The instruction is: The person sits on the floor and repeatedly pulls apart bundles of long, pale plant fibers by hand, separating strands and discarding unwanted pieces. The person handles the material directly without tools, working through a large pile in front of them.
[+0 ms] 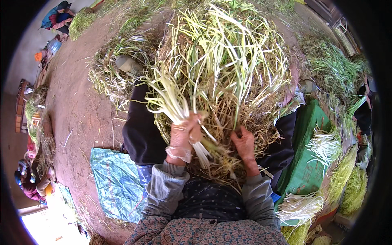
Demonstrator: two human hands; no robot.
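My left hand (185, 130), in a thin clear plastic glove, is closed around a bunch of pale leafy stalks (171, 98). Their white ends stick out below the fist and their yellow-green leaves fan up to the left. My right hand (243, 142) is bare and low at the right of the heap, its thumb and fingertips together at the lower end of a green stalk (237, 113). Before me lies a large heap of the same long stalks (220, 58), with dry brown leaves and roots (229, 122) along its near side, between my legs.
At right, a green woven sack (306, 165) bears bundles of white stalks (301, 206), with yellow-green bundles (353, 190) beyond. A blue-green plastic sheet (116, 183) lies at left. More green stalks (333, 67) lie at upper right. One person (30, 183) sits far left, another (364, 107) at the right edge.
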